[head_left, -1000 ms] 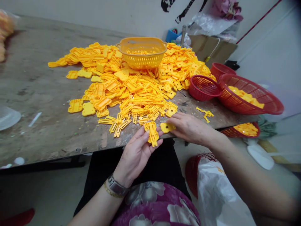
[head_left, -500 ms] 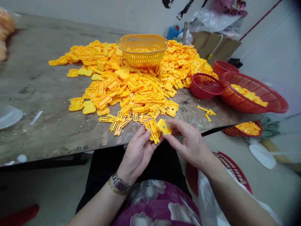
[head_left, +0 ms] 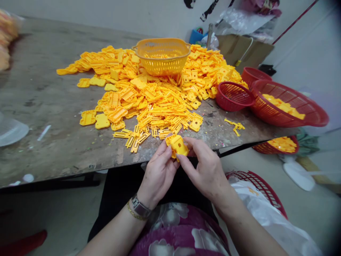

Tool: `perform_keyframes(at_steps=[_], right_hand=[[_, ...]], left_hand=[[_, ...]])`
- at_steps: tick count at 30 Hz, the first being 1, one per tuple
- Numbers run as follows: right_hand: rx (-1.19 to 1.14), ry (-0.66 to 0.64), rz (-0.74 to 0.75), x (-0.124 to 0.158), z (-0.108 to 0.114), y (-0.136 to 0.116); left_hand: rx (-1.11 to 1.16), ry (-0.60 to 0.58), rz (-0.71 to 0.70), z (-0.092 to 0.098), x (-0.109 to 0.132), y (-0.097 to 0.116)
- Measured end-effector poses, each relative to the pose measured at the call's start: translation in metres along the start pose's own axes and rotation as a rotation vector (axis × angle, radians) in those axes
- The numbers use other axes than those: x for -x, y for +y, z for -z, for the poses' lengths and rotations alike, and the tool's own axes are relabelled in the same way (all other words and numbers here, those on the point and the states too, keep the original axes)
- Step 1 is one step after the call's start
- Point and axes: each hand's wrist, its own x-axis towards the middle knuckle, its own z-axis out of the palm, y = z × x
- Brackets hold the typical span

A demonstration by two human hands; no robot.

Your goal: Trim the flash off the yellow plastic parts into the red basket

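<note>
In front of the table edge, my left hand is closed around a ribbed yellow plastic plate, mostly covered now. Between the thumb and fingers of my right hand is a yellow plastic cover with a small square hole. The cover lies over the plate, overlapping it; whether the two are joined I cannot tell. Just beyond my hands, slotted yellow strips lie loose on the table. Behind them rises a large pile of yellow plastic parts.
A yellow basket sits on the pile. At the table's right stand a small red basket and a wide red basket holding yellow parts. Yellow scraps lie near them. A white plastic bag is beside my right arm.
My right hand has moved left, bringing the cover from beside the plate to on top of it. My left hand still holds the plate.
</note>
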Motion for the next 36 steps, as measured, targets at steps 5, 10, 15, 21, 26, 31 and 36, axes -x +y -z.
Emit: perform_keyframes(at_steps=[5, 10, 15, 21, 26, 31, 36], right_hand=[[0.035, 0.000, -0.008, -0.001, -0.001, -0.004], [0.088, 0.000, -0.015, -0.001, -0.003, -0.005], [0.072, 0.006, -0.019, -0.001, -0.004, -0.004], [0.051, 0.000, -0.019, -0.001, -0.004, -0.004], [0.079, 0.005, 0.018, -0.002, 0.003, 0.001], [0.144, -0.072, 0.143, -0.006, 0.021, 0.015], [0.205, -0.160, 0.255, -0.012, 0.038, 0.028]], left_hand=[[0.016, 0.004, -0.006, 0.000, 0.000, -0.003], [0.033, -0.001, -0.017, -0.001, 0.000, -0.003], [0.057, -0.009, -0.038, 0.002, -0.002, -0.005], [0.052, -0.018, -0.040, 0.002, -0.003, -0.006], [0.045, -0.029, -0.009, 0.001, -0.001, -0.002], [-0.026, -0.022, 0.026, 0.001, 0.001, 0.005], [-0.070, 0.018, 0.026, 0.001, 0.002, 0.009]])
